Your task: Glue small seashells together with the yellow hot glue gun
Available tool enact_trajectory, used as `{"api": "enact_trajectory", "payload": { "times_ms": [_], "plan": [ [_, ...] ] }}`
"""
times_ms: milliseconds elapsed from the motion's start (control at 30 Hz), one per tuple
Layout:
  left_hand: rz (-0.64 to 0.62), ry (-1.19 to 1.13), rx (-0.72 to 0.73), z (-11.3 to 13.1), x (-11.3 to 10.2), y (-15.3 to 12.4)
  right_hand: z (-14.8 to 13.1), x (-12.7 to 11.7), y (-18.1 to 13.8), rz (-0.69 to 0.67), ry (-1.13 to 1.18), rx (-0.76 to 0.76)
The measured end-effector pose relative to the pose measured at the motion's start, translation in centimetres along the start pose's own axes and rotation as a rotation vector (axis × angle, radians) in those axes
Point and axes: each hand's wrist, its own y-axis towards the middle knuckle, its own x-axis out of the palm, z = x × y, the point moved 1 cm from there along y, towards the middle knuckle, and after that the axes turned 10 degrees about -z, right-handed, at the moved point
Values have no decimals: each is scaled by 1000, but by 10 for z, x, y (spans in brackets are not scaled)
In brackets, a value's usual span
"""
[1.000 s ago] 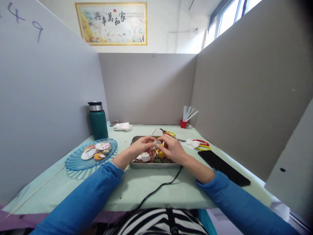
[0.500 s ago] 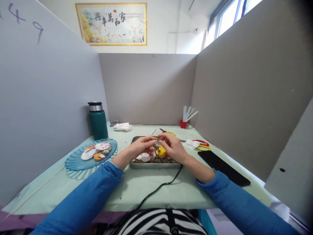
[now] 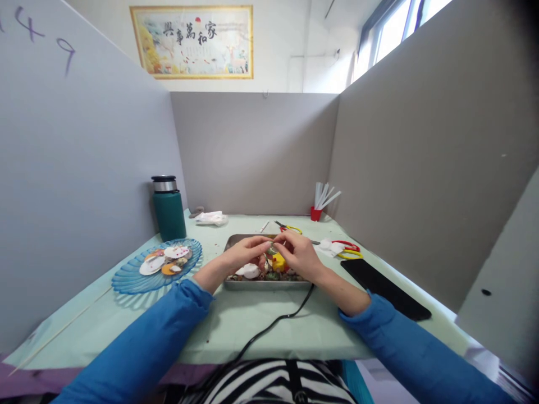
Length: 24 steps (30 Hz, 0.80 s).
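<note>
Over a metal tray (image 3: 269,285), my left hand (image 3: 248,251) and my right hand (image 3: 297,253) meet with their fingertips pinched together. Whatever lies between the fingers is too small and hidden to name. Beneath them the tray holds shells and pebbles, with white shells (image 3: 250,271) at the left and a yellow piece (image 3: 278,261) near the middle. My hands cover part of the tray's contents.
To the left, a blue glass plate (image 3: 126,283) carries shells, and behind it stands a green bottle (image 3: 169,213). Scissors (image 3: 351,250), a black slab (image 3: 383,287) and a red cup (image 3: 315,213) of glue sticks lie right. A black cord (image 3: 273,322) crosses the front.
My fingertips have drawn closer together, and the right hand has dipped slightly. The thin piece seen between them earlier is now mostly hidden.
</note>
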Motion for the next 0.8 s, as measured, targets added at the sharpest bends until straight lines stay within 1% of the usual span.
{"api": "enact_trajectory", "payload": {
  "times_ms": [67, 233, 333, 567, 800],
  "plan": [
    [-23, 89, 26, 0, 0, 0, -1, 0, 0, -3, -15, 15],
    [45, 296, 45, -3, -1, 4, -4, 1, 0, -15, -64, 28],
    [47, 375, 44, -6, -3, 5, -5, 1, 0, -28, -99, 22],
    [21, 436, 34, -5, -5, 4, -6, 1, -1, -51, -143, 15],
    [14, 366, 3, 2, -1, 1, -8, 1, -1, -62, -144, 9]
  ]
}}
